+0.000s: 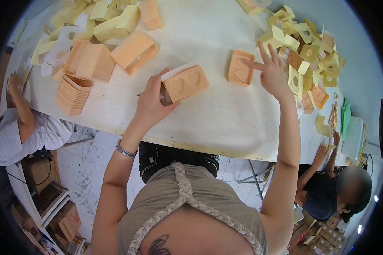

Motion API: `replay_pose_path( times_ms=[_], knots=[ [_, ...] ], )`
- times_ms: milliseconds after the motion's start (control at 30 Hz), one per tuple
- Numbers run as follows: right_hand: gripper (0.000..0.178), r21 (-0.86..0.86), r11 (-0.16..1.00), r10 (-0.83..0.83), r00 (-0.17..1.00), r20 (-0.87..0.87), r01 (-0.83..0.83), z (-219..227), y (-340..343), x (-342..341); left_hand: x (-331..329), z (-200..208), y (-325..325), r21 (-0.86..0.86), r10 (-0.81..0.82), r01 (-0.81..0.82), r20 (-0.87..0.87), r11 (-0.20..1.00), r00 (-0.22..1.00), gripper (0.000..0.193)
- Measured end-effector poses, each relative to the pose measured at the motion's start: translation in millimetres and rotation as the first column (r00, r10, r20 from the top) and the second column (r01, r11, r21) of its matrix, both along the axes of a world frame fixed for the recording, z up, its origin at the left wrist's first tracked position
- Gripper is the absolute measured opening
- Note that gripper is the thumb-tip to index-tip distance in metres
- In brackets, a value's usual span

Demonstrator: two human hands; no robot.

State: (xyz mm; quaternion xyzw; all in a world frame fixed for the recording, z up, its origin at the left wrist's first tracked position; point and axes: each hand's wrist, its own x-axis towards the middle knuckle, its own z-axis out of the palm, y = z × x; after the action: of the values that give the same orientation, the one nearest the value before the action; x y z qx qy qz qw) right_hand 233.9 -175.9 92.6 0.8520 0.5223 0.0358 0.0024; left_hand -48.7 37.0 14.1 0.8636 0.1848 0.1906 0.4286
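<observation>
My left hand (151,102) grips a peach-coloured tray (186,83) with two heart-shaped hollows, fingers along one edge and thumb at the near corner. A white edge shows behind this tray, and something clear or greyish lies under it by my palm; I cannot make out what. Over the table to the right, my right hand (274,78) is open with its fingers spread. One fingertip reaches over a second peach tray (241,69), which lies on the table with its hollows up; whether it touches is unclear.
Nested stacks of peach trays (98,61) stand at the left, beside pale yellow boxes (119,25). A heap of yellow boxes (308,53) covers the right of the white table (191,127). One person (25,131) works at the left, another (327,187) at the right.
</observation>
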Motion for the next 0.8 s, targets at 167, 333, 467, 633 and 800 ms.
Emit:
replay_pose_path(
  times_ms=[167,333,467,633,800],
  knots=[
    [0.034,0.136,0.976,-0.135,0.960,-0.247,0.172,-30,3,-41,1,-1,0,-0.007,-0.002,0.002,0.010,1.000,1.000,0.089],
    [0.025,0.309,0.951,-0.074,0.959,0.274,-0.015,-38,13,-52,-2,-1,0,0.013,-0.004,0.004,0.005,1.000,1.000,0.088],
    [0.021,0.522,0.780,0.317,0.937,0.144,-0.344,-15,33,-108,1,-2,0,0.011,0.011,-0.011,-0.007,1.000,1.000,0.088],
    [0.017,0.139,0.886,0.442,0.897,0.034,-0.442,-7,58,-121,0,-2,0,0.010,0.006,-0.006,-0.001,1.000,1.000,0.087],
    [0.032,0.328,0.830,0.483,0.875,-0.024,-0.450,-6,68,-113,0,3,1,-0.011,-0.004,0.004,-0.024,1.000,1.000,0.088]
  ],
)
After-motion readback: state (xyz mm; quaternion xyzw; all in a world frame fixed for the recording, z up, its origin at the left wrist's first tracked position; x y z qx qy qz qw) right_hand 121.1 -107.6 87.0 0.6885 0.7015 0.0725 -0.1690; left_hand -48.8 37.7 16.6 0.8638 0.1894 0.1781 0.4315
